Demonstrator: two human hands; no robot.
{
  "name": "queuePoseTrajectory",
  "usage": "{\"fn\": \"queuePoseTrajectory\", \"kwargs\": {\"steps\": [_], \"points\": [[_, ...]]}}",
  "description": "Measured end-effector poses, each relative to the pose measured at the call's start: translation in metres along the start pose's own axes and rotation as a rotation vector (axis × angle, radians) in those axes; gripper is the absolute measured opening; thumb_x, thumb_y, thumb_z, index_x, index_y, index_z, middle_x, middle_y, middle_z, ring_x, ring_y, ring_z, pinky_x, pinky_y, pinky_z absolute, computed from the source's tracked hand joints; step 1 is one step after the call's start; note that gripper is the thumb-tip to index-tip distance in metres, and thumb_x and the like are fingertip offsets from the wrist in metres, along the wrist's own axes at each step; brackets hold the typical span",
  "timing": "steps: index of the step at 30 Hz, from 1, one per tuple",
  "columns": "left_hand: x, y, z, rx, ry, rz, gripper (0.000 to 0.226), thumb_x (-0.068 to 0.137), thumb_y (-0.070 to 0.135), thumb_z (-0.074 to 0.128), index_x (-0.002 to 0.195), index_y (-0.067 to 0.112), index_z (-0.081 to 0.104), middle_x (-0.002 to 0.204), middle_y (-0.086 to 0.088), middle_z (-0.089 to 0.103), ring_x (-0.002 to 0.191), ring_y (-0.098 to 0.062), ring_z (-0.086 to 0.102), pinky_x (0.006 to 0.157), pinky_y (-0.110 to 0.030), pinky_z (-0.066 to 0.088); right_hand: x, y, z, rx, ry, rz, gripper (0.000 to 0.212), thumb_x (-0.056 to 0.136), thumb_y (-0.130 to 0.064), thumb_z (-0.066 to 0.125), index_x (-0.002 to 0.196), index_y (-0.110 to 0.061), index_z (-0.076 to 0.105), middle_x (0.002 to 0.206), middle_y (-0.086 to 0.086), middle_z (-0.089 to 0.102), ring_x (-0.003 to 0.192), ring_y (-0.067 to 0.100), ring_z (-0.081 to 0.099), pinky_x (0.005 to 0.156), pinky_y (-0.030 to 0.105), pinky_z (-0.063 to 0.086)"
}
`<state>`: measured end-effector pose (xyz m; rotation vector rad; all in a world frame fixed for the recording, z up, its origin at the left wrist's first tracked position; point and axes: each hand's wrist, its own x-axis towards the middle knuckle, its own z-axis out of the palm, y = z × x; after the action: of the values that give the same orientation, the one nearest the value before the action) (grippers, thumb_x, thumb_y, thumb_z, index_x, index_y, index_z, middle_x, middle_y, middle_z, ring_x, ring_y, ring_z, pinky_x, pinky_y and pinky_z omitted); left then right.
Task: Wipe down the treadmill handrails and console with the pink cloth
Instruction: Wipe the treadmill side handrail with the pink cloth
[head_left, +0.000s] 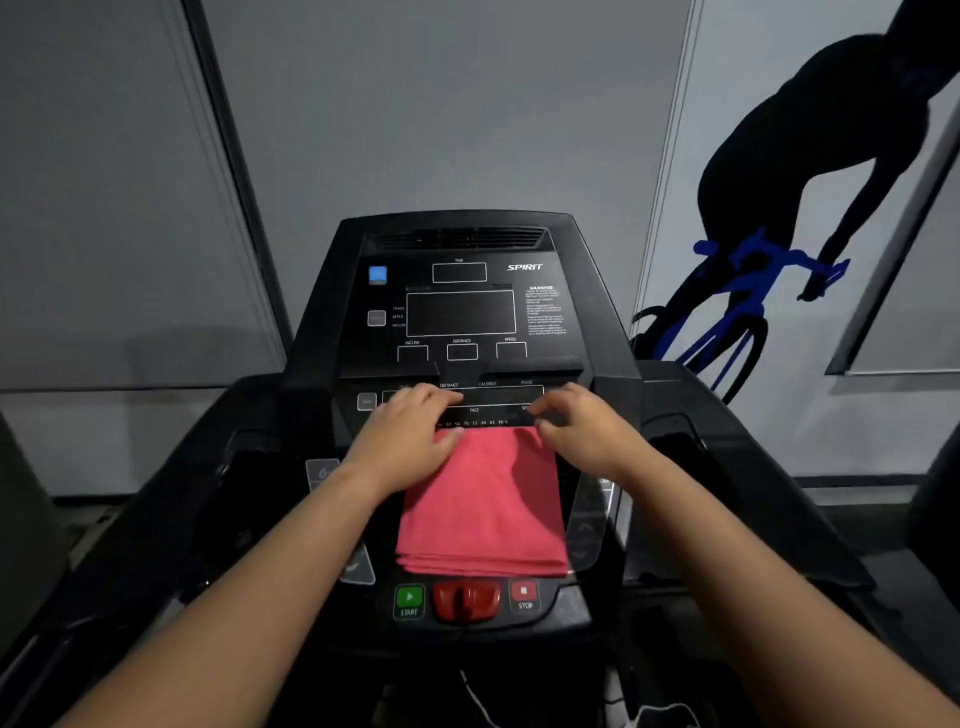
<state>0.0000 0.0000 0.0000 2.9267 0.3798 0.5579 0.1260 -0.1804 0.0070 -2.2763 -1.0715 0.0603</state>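
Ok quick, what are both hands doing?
Left hand: open, flat on the folded pink cloth.
Right hand: curled at the cloth's corner; grip cannot be told.

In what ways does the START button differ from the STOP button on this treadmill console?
The START button is green and shows a play triangle, while the STOP button is red and shows a square. The START button sits to the left of the red safety knob, and the STOP button sits to its right. Both lie in the same row just below the folded pink cloth, and each has its name in white letters underneath.
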Motion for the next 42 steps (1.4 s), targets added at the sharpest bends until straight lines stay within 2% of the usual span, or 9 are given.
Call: {"fn": "queuePoseTrajectory", "kwargs": {"steps": [8,13,19,26,28,30,32,36,42], "points": [[0.005,-0.01,0.014,0.123,-0.209,0.007,0.074,0.084,0.07,0.043,0.142,0.025,0.039,0.139,0.002,0.047,0.131,-0.019,0.038,0.107,-0.039,0.027,0.004,-0.001,0.007,-0.045,0.008,0.067,0.032,0.092,-0.019,0.053,0.123,-0.016,0.059,0.129,0.002,0.048,0.117,0.015,0.049,0.084,0.012,0.03],[0.004,-0.005,0.017,0.096,-0.171,0.025,0.054,0.087,0.062,0.048,0.119,0.019,0.053,0.116,0.0,0.05,0.116,-0.02,0.041,0.101,-0.038,0.03,0.001,-0.001,0.013,-0.031,0.004,0.078,0.035,0.091,-0.017,0.055,0.126,-0.012,0.057,0.128,0.006,0.051,0.116,0.017,0.051,0.081,0.007,0.028],[0.002,0.004,0.01,-0.071,-0.027,0.047,0.027,0.093,0.043,0.05,0.105,0.019,0.053,0.106,0.001,0.052,0.109,-0.022,0.043,0.093,-0.036,0.033,-0.003,0.002,0.017,0.012,-0.007,0.076,0.04,0.09,-0.018,0.057,0.129,-0.01,0.054,0.128,0.009,0.052,0.115,0.02,0.055,0.098,0.023,0.04],[-0.011,0.022,-0.006,-0.537,0.006,0.074,0.007,0.094,0.029,0.055,0.094,0.023,0.053,0.085,0.009,0.061,0.085,-0.013,0.057,0.078,-0.032,0.043,-0.009,-0.005,0.021,0.254,-0.043,0.044,0.064,0.09,-0.053,0.047,0.142,-0.016,0.039,0.136,0.005,0.049,0.125,0.015,0.047,0.108,0.032,0.036],[-0.013,0.029,-0.008,-0.658,0.023,0.081,0.004,0.094,0.023,0.056,0.093,0.026,0.053,0.083,0.013,0.061,0.079,-0.004,0.056,0.076,-0.025,0.042,-0.011,-0.009,0.022,0.322,-0.031,0.019,0.049,0.094,-0.043,0.048,0.134,-0.015,0.05,0.123,0.0,0.057,0.113,0.009,0.054,0.098,0.025,0.043],[-0.015,0.035,-0.009,-0.732,0.059,0.092,0.01,0.095,0.019,0.055,0.09,0.028,0.052,0.081,0.021,0.059,0.076,0.005,0.054,0.074,-0.015,0.041,-0.013,-0.013,0.023,0.41,0.025,0.008,0.022,0.096,-0.036,0.051,0.099,-0.018,0.063,0.085,-0.007,0.062,0.076,0.002,0.055,0.07,0.019,0.043],[-0.018,0.041,-0.01,-0.789,0.097,0.077,0.009,0.095,0.019,0.054,0.09,0.026,0.052,0.08,0.023,0.059,0.076,0.007,0.054,0.073,-0.013,0.041,-0.016,-0.018,0.022,0.492,0.089,0.023,0.028,0.094,-0.034,0.054,0.071,-0.018,0.054,0.061,-0.009,0.047,0.054,0.002,0.041,0.054,0.02,0.034],[-0.023,0.048,-0.011,-0.859,0.221,0.032,0.007,0.097,0.021,0.052,0.091,0.025,0.05,0.076,0.017,0.056,0.07,0.006,0.052,0.07,-0.015,0.041,-0.021,-0.029,0.02,0.611,0.192,-0.008,0.034,0.094,-0.031,0.056,0.065,-0.019,0.042,0.055,-0.011,0.039,0.051,0.005,0.036,0.052,0.023,0.032],[-0.024,0.061,-0.018,-0.852,0.344,-0.041,0.012,0.096,0.018,0.052,0.086,0.013,0.05,0.07,0.01,0.05,0.063,0.003,0.047,0.064,-0.014,0.038,-0.031,-0.045,0.014,0.684,0.249,-0.051,0.023,0.095,-0.029,0.054,0.074,-0.022,0.047,0.063,-0.012,0.044,0.056,-0.001,0.041,0.059,0.021,0.036]]}}
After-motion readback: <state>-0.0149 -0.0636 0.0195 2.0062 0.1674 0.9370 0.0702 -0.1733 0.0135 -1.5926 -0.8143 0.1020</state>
